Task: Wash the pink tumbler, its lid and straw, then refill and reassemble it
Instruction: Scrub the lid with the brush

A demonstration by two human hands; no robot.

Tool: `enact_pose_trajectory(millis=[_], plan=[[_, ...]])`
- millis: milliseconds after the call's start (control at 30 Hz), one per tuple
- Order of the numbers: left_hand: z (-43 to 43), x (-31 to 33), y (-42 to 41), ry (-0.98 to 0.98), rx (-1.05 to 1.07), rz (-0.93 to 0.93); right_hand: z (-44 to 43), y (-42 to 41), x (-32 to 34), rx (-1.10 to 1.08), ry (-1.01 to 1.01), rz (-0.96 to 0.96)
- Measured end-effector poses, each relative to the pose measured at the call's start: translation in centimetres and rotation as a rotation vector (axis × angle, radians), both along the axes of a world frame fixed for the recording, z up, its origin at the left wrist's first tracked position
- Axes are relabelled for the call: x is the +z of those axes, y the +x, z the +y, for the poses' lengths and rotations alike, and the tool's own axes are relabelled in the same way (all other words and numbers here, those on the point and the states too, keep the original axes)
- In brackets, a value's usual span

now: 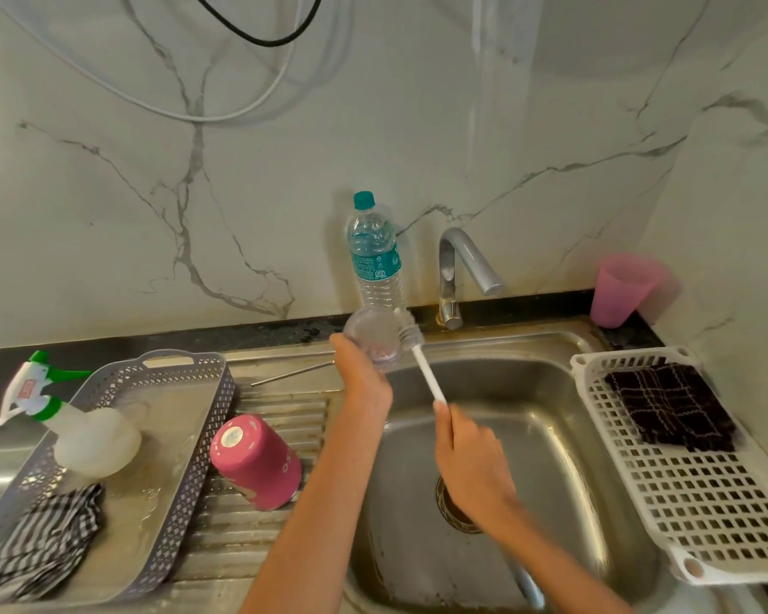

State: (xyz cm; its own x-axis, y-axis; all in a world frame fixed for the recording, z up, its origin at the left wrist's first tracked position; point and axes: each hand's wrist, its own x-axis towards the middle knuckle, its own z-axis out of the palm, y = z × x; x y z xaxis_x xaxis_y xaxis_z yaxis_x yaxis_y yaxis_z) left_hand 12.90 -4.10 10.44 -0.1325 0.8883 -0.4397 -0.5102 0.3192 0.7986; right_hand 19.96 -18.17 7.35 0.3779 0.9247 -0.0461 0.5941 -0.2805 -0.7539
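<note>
Over the sink, back left corner. My left hand is raised and closed around the clear lid, holding it at its lower left edge with the round face turned toward me. My right hand is wrapped tight around the white handle of the bottle brush; the bristle head sits against the lid's right rim, touching it. The bristles are blurred, so I cannot tell how far they reach in.

Pink tumbler: upside down on the ribbed draining board to the left of the basin, base up, slightly tilted toward me. Well apart from both hands.

Metal straw: lying flat on the steel behind the draining board, just left of my left wrist, not touched.

Behind the lid, a plastic water bottle with a teal cap stands upright against the marble wall. The tap is just to its right; I see no clear stream from it.

Left side: grey perforated tray holding a spray bottle with green and white trigger, and a striped cloth at its near end.

Right side: white slotted rack with a dark checked cloth on its far part. A pink cup stands in the back corner of the table, blurred.
</note>
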Motion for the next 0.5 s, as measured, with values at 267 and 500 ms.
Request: enact_pose_trajectory(millis=[267,500], plan=[[-0.3,0.1,-0.4,-0.005,0.035,-0.033,-1.1,1.5,0.1,0.032,-0.051,0.016],[-2.2,-0.4,0.3,-0.038,-0.058,0.003,1.7,2.8,0.9,0.024,0.028,-0.055]])
